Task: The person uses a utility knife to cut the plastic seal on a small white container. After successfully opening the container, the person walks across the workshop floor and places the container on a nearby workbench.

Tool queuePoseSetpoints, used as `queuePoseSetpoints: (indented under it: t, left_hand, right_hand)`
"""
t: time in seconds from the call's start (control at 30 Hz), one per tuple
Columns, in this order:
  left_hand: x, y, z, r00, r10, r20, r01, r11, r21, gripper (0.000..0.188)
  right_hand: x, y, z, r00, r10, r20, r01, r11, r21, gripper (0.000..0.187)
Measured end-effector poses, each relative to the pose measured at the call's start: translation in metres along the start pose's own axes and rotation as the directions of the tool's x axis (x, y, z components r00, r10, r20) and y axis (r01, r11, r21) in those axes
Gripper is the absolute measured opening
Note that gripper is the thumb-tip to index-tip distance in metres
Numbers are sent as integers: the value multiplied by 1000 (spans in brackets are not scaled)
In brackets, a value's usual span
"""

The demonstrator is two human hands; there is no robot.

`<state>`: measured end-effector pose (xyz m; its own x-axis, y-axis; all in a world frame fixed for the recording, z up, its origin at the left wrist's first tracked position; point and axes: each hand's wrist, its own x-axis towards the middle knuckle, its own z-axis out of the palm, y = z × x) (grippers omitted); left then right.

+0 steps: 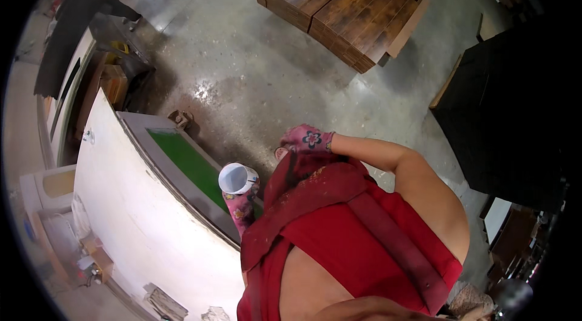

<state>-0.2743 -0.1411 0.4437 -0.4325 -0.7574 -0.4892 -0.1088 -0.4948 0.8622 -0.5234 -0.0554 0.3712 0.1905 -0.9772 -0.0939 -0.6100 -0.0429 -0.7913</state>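
A white cup (238, 180) is upright in my left hand (242, 209), which wears a pink flowered glove and closes round its side. The cup's mouth faces up, and I see only its pale inner wall. My right hand (307, 139), in a matching glove, is at the far edge of my dark red apron (321, 197). Its fingers curl down with the cloth bunched beneath them; the fingertips are hidden. Close to the left hand is a large white panel (157, 212), set on a table with a worn edge.
Beside the white panel lies a grey-framed board with a green strip (188, 157). Stacked brown wooden panels (345, 6) stand ahead on the concrete floor (242, 66). A large black block-like object (503, 115) is at right. Another person (85, 12) is at far left.
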Motion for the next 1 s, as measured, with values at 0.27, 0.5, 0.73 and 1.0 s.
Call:
queuePoseSetpoints:
  t: [0.27, 0.5, 0.73, 1.0]
  left_hand:
    - [127, 77, -7, 989, 93, 117, -97, 995, 32, 77]
    - [245, 121, 23, 994, 34, 103, -41, 997, 67, 76]
    - [338, 176, 32, 999, -7, 37, 3, 995, 98, 75]
    - [424, 217, 54, 988, -32, 150, 14, 992, 123, 74]
  right_hand:
    - [27, 25, -31, 899, 438, 13, -430, 876, 218, 27]
    - [128, 90, -103, 872, 468, -142, -434, 875, 214, 24]
    - [224, 138, -187, 902, 379, -208, -328, 913, 243, 32]
    - [284, 184, -202, 938, 323, -124, -300, 938, 175, 23]
